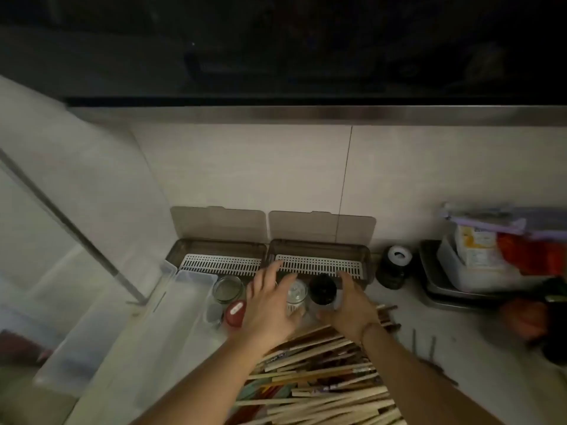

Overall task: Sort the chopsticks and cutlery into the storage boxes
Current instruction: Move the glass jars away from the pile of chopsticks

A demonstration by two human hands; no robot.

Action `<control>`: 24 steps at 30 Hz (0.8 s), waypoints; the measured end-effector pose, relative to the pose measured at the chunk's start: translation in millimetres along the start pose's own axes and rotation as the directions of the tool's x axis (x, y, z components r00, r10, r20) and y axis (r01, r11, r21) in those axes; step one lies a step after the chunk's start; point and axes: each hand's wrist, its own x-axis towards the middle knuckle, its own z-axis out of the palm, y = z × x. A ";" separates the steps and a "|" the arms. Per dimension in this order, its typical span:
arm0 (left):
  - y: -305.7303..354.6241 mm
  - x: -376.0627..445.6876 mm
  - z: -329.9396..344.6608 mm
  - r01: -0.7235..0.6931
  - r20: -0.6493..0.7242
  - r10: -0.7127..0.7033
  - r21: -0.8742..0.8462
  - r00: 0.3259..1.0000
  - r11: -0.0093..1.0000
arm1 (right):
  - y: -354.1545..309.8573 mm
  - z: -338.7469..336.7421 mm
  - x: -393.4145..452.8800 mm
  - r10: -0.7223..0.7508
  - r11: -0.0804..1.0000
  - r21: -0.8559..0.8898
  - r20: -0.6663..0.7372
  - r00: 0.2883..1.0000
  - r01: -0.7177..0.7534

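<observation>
Two storage boxes (319,259) stand side by side against the wall, lids raised, white slotted trays inside. A heap of chopsticks (325,372) lies on the desk (460,326) nearest the person. The left hand (270,302) reaches forward over a clear glass jar (296,296), fingers spread and loose, gripping nothing. The right hand (352,305) curls round a black-lidded jar (322,289). A red-capped jar (235,312) stands just left of the left hand.
</observation>
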 end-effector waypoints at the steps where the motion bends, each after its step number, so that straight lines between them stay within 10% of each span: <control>1: 2.1 -2.1 2.2 0.003 -0.008 -0.003 -0.018 1.000 1.000 | -0.9 -0.1 2.6 0.000 1.000 0.001 -0.004 1.000 0.000; 11: -6.3 -31.6 37.6 -0.141 -0.221 0.109 -0.133 0.969 0.981 | -8.0 7.3 12.0 -0.065 0.992 0.112 -0.006 0.998 0.065; 16: 11.9 -27.9 33.0 -0.226 -0.386 0.014 -0.509 0.922 0.831 | -26.6 -24.1 1.4 -0.123 0.971 0.199 -0.081 0.989 0.136; 24: 78.0 -5.2 31.3 -0.112 -0.080 0.080 -0.780 0.994 0.615 | -22.0 -121.2 -58.4 -0.104 0.909 0.396 -0.084 0.991 0.129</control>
